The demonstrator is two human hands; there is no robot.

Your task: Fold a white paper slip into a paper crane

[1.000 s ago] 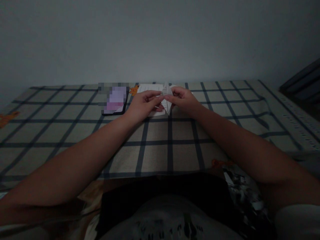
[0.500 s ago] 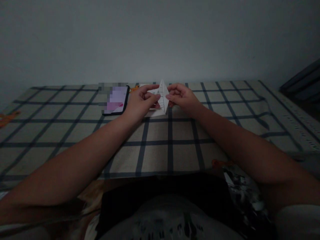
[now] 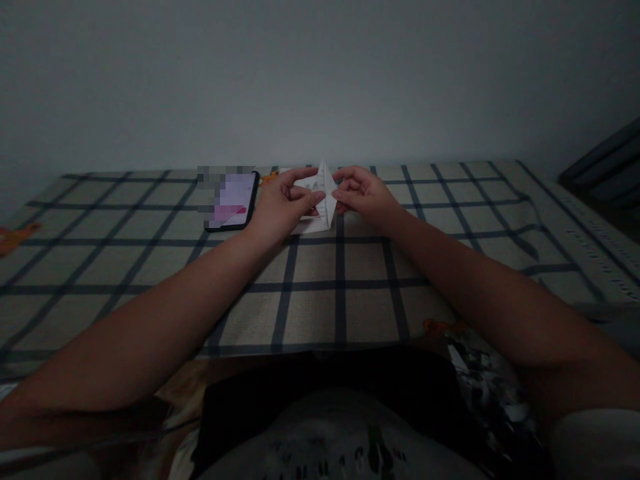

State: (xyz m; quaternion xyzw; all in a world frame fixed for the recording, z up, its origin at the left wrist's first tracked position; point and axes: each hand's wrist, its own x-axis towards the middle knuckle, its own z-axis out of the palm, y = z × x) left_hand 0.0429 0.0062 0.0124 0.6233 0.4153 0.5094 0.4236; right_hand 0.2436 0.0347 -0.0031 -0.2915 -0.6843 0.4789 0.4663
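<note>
A white sheet of paper with dark print, folded to a pointed shape (image 3: 327,208), stands partly raised above the table between my hands. My left hand (image 3: 287,199) grips its left side, thumb in front and fingers behind and beneath. From the right, my right hand (image 3: 364,193) pinches the other side with thumb and fingertips. A flatter part of the paper reaches left under my left hand, which hides some of it. Just left of that hand lies a phone (image 3: 234,200) with a lit, partly blurred screen.
A checked cloth (image 3: 315,307) with dark blue lines covers the table. Behind it rises a plain wall (image 3: 320,80). A dark slatted object (image 3: 605,167) stands at the right. The table's front edge is close to my lap.
My left thumb has shifted slightly to the right across the paper, and the raised fold has moved a little. Both hands keep their hold; the phone lies where it was.
</note>
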